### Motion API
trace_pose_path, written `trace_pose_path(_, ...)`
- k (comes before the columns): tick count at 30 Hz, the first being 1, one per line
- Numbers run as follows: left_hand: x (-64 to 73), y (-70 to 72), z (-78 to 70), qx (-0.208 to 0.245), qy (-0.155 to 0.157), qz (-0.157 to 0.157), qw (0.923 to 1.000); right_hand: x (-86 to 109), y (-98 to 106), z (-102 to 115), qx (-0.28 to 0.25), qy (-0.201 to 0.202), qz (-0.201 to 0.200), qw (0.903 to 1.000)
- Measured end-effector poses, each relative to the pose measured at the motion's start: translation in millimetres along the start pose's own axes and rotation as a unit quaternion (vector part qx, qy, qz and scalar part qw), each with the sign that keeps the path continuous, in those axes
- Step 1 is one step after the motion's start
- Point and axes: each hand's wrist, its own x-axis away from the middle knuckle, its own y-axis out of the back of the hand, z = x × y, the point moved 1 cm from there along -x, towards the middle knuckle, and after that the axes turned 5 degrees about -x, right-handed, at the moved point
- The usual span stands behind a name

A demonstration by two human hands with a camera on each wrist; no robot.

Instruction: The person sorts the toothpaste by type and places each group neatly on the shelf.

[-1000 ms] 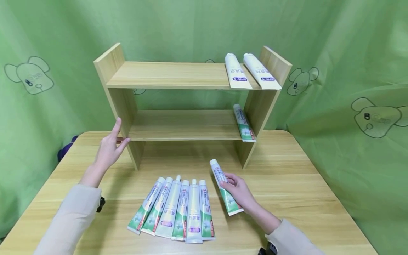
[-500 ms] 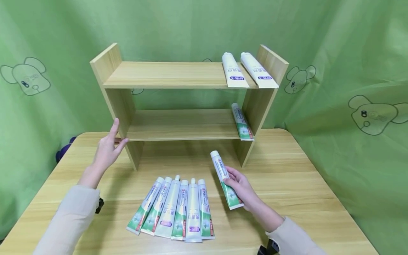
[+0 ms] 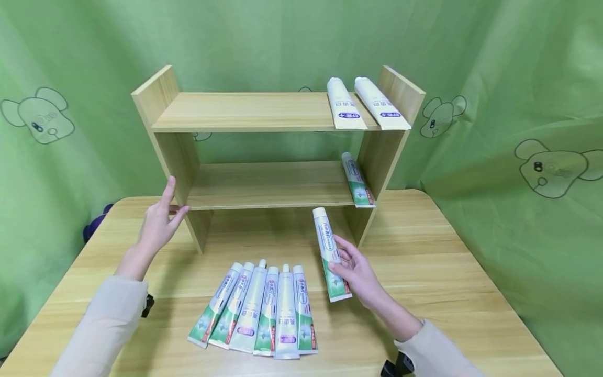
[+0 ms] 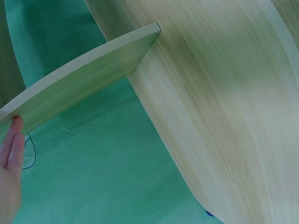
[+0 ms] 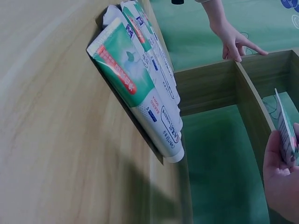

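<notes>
A person's right hand [image 3: 356, 275] has its grip closed round a green-and-white tube [image 3: 325, 238], holding it above the counter [image 3: 438, 288], in front of the wooden rack's [image 3: 162, 94] right side, cap end up and away. The left hand [image 3: 157, 225], its grip released and index finger extended, touches the left end of the lower shelf [image 3: 268, 186]. From here I see six more tubes [image 3: 267, 314] fanned on the counter, another tube [image 3: 356, 179] at the lower shelf's right end, and two white tubes [image 3: 380, 103] on the top shelf [image 3: 245, 111].
</notes>
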Motion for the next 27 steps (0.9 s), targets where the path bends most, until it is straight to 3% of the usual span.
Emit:
trace_pose_path(19,-0.6,-0.7,1.1,-0.002,0.002,0.001,1.0,-6.9,-4,15,0.0,0.033,-0.066,0.9973)
trace_pose_path(27,-0.1,-0.9,1.8,-0.004,-0.001,-0.002,1.0,-12.5,-3,22,-0.038,0.014,-0.011,0.9991)
